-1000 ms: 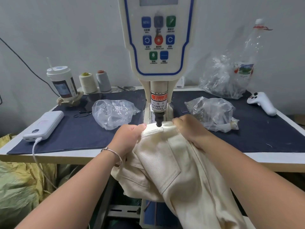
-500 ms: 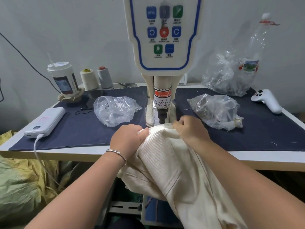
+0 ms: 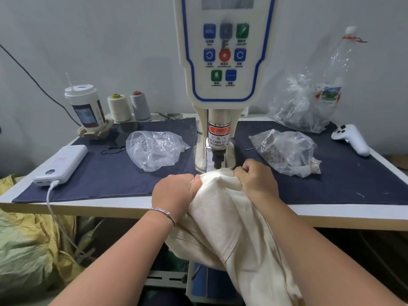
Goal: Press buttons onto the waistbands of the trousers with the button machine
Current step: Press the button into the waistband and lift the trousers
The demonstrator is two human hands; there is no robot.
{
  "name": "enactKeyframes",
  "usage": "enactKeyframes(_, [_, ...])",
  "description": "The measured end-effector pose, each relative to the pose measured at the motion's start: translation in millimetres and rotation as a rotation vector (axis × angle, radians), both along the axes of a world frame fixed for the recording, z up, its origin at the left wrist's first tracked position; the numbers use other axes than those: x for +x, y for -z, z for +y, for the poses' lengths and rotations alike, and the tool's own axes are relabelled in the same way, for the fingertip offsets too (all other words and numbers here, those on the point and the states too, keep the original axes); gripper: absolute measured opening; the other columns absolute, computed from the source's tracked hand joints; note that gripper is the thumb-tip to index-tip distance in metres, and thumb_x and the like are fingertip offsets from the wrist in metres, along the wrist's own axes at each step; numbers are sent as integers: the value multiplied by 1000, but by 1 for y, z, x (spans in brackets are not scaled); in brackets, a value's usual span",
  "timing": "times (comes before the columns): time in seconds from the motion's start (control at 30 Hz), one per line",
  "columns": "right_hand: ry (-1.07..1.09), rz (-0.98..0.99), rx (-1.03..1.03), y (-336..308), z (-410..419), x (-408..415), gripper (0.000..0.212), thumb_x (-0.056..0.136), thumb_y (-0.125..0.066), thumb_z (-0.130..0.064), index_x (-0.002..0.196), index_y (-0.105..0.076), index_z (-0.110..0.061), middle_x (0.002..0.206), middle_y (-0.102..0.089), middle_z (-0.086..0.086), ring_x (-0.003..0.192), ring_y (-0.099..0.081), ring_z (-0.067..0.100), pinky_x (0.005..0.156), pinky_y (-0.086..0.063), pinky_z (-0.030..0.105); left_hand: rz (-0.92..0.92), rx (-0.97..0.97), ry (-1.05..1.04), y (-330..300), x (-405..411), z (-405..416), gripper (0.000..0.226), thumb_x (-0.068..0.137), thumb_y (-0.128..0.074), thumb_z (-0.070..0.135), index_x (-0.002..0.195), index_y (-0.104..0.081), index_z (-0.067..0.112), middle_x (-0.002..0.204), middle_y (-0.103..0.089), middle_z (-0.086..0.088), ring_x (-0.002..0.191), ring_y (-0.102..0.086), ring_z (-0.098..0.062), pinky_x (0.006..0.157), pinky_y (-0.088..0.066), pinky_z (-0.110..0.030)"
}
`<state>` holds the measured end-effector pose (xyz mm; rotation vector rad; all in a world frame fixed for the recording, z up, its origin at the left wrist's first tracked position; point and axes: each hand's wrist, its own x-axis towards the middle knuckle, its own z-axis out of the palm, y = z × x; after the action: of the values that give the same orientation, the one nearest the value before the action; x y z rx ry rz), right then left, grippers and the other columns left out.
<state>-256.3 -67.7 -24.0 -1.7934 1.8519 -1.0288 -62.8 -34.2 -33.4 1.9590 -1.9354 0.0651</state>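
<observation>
Gripping the trousers [image 3: 223, 208] with both hands, left hand [image 3: 175, 194] and right hand [image 3: 257, 181] curled on the waistband, I've drawn it back from under the punch [image 3: 218, 161] since a second ago; likely the press is done. Two bags [image 3: 154, 149] on the desk [image 3: 353, 214] hold small metal parts, probably buttons.

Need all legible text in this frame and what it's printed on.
"WARNING": red band of the label on the button machine ram.
"KE CARE OF / UR FINGER": same label, left edge cut off.
"MENU": blue key, faint.
Other key captions, cup label, bottle label: too blurred to read.
</observation>
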Motion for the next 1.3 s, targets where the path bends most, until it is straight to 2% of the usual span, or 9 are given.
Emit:
enactKeyframes(0.23, [10, -7, 6, 0, -1, 0, 35, 85, -55, -27, 57, -35, -19, 57, -46, -4, 55, -38, 17, 53, -30, 31, 78, -8, 22, 1, 4, -1, 51, 99, -35, 43, 56, -36, 16, 53, -41, -1, 60, -44, -24, 49, -24, -33])
enactKeyframes(0.5, [8, -20, 5, 0, -3, -1, 36, 85, -55, -28, 56, -37, -17, 54, -44, -4, 53, -38, 15, 50, -28, 30, 298, 76, 74, -4, 15, -6, 53, 97, -44, 42, 53, -30, 16, 52, -34, 1, 54, -33, -18, 52, -25, -32])
enactKeyframes(1.3, [-6, 1, 32, 1, -6, -3, 35, 85, -55, -28, 57, -39, -15, 54, -45, -4, 54, -40, 15, 51, -28, 29, 254, 110, 76, -7, 13, -3, 52, 99, -41, 41, 55, -32, 15, 54, -37, 0, 55, -36, -18, 53, -26, -33])
